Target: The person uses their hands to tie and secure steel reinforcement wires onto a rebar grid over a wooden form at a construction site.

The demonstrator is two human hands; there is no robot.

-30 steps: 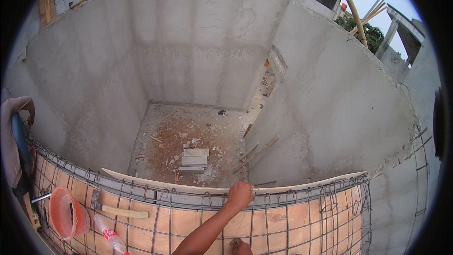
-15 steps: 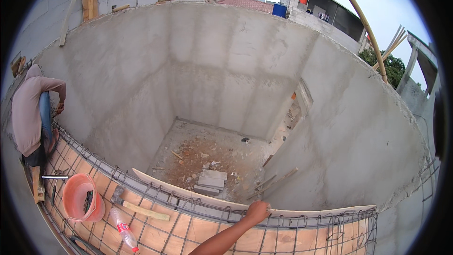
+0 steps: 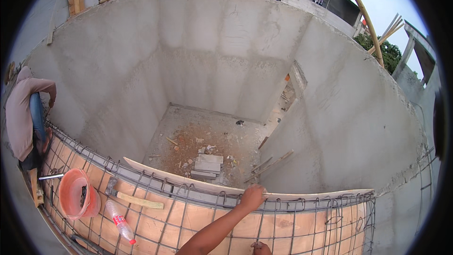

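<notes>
My left hand (image 3: pixel 253 197) is closed over the top edge of a long, thin plywood strip (image 3: pixel 321 194) that stands along the inner edge of the rebar mesh (image 3: pixel 182 201). Low in the picture, my right hand (image 3: pixel 261 248) is only partly in view, just over the mesh. Its fingers look closed; whether they hold anything is too small to make out. Beneath the bars lie plywood sheets (image 3: pixel 200 223). Left of my arm, a hammer (image 3: pixel 137 200) with a wooden handle and a clear plastic bottle (image 3: pixel 121 222) with a red cap rest on the mesh.
An orange bucket (image 3: pixel 75 198) with dark pieces inside stands at the left, near a metal tube (image 3: pixel 51 176). Beyond it crouches a co-worker (image 3: pixel 28 108). Past the plywood strip, a deep drop opens between plastered walls (image 3: pixel 207 71), with blocks (image 3: pixel 207 163) on its floor.
My right hand has come into view at the lower edge. My left hand still grips the plywood strip. The view has tilted down a little, so the scene sits higher.
</notes>
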